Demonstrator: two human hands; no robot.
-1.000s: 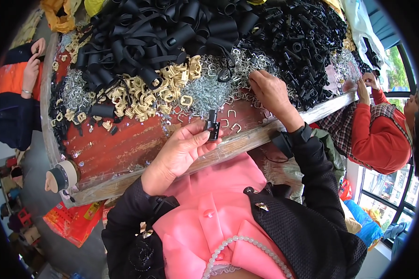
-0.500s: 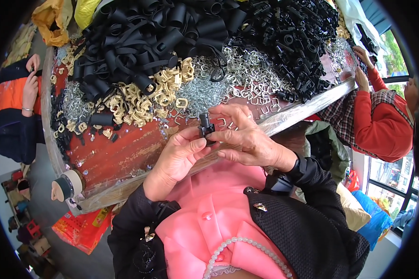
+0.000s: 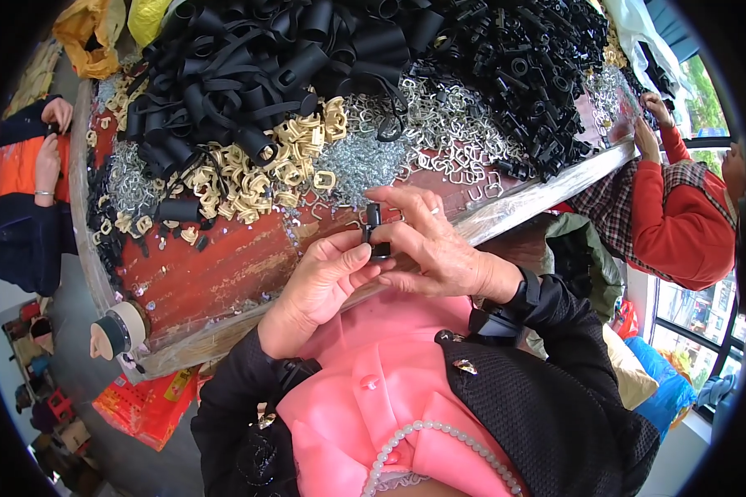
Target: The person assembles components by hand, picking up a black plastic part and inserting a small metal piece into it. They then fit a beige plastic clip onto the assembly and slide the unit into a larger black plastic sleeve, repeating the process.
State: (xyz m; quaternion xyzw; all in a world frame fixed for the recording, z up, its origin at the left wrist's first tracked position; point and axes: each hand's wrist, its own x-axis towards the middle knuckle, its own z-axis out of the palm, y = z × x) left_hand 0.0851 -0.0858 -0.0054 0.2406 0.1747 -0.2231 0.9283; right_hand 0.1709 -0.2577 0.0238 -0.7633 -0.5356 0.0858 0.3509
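Both of my hands meet over the table's near edge around a small black plastic fitting (image 3: 375, 217), which stands upright between them. My left hand (image 3: 327, 277) is closed on its lower part with thumb and fingers. On the other side, my right hand (image 3: 427, 248) pinches it, the forefinger arched over its top. Exactly how its parts join is hidden by the fingers. Just beyond lie heaps of small silver screws (image 3: 360, 170), silver U-shaped wire rings (image 3: 464, 170) and cream plastic buckles (image 3: 253, 186).
Black tubes and straps (image 3: 257, 74) are heaped at the back, with black plastic fittings (image 3: 522, 74) to their right. A wooden rim (image 3: 547, 199) borders the red table (image 3: 215, 273). Co-workers stand left (image 3: 25, 174) and right (image 3: 680, 207). A tape roll (image 3: 124, 330) sits at the left corner.
The black fitting has turned more upright and moved slightly right. My right fingers have shifted their hold around it; my left hand stays nearly in place.
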